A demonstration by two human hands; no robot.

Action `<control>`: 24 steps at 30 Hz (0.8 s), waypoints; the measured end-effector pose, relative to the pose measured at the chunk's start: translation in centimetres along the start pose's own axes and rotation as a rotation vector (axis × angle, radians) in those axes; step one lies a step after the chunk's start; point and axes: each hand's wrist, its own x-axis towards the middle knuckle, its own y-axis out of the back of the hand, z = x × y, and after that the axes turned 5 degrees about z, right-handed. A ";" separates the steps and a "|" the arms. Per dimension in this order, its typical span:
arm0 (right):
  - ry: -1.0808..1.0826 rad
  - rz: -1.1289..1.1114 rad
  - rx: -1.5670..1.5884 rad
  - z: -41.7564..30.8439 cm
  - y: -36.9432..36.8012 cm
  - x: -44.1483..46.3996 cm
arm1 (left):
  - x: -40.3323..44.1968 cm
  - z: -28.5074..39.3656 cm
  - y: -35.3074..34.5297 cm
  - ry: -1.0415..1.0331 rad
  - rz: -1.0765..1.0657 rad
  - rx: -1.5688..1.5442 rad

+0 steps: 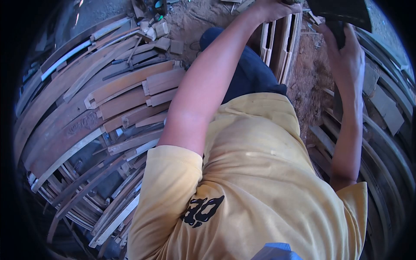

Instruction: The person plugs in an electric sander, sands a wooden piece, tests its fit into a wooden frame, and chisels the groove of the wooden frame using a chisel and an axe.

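Note:
At the top edge, my left hand (275, 9) is closed over the upper end of slotted wooden pieces (289, 47). Part of a small object shows by its fingers, but the frame cuts it off, and I cannot make out what it is. To the right, my right hand (350, 54) grips the dark handle of a tool with a broad, flat dark head (340, 12). That head is partly out of frame, so whether it is a mallet or a hatchet is unclear. The slotted pieces stand between my dark-clothed leg (255, 69) and a rough brown wooden surface (307, 73).
Long boards and carved pieces (82, 125) are piled on the left. Small wood blocks (162, 37) and a slim dark tool (130, 65) lie near the upper left. More long strips (385, 143) run along the right. Dusty ground (190, 19) shows at the top.

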 end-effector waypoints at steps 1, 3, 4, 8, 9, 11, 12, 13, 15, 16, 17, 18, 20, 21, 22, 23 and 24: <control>-0.011 0.071 0.039 -0.5 0.5 -0.4 | 0.0 -0.7 0.2 0.002 0.000 -0.001; -0.023 0.143 0.080 -0.8 0.6 -0.5 | -0.2 -0.5 0.5 -0.098 0.002 0.023; -0.046 0.054 0.030 -0.6 0.1 -0.3 | -0.2 -0.3 0.1 -0.084 0.016 -0.046; 0.005 -0.030 -0.049 -0.8 0.4 -0.1 | 0.2 -1.4 -0.4 -0.117 -0.059 -0.062; 0.002 -0.012 -0.042 -0.9 0.7 -0.2 | -0.1 -1.2 -0.5 -0.138 0.017 -0.088; 0.010 0.047 0.069 0.1 0.1 -0.8 | -0.2 -0.6 0.3 -0.095 -0.075 -0.010; 0.062 0.135 0.136 0.8 -1.1 -0.8 | 0.1 -1.4 0.1 -0.075 -0.079 -0.022; 0.114 0.223 0.205 1.2 -1.8 -1.0 | 0.1 -2.1 0.0 -0.054 -0.083 -0.030; 0.087 -0.017 -0.061 -0.3 -0.7 -0.3 | -1.5 -1.7 0.0 0.002 0.021 -0.169; 0.056 -0.062 -0.072 -1.3 0.3 0.1 | -1.2 -3.2 0.1 -0.048 0.026 0.056; 0.021 -0.088 -0.089 -1.9 0.9 0.6 | 0.0 -2.4 0.5 -0.070 0.014 0.059; 0.014 -0.011 0.020 -2.3 0.9 0.3 | -0.7 -2.0 0.7 -0.045 -0.008 0.053; 0.028 0.094 0.093 -1.4 -1.0 -0.6 | -1.2 -2.1 1.0 -0.013 -0.005 0.086; 0.038 0.206 0.160 -0.8 -1.8 -1.3 | -1.6 -3.4 1.1 0.000 -0.004 0.080; 0.074 -0.009 0.024 -0.1 -2.6 -0.7 | -1.3 -4.4 1.5 -0.042 -0.084 0.088; 0.119 -0.099 -0.052 -0.5 -2.5 -0.1 | -1.0 -5.1 1.8 -0.086 -0.165 0.098; 0.121 -0.090 -0.024 -1.4 -1.6 -0.4 | -1.8 -4.5 1.0 0.021 -0.085 -0.020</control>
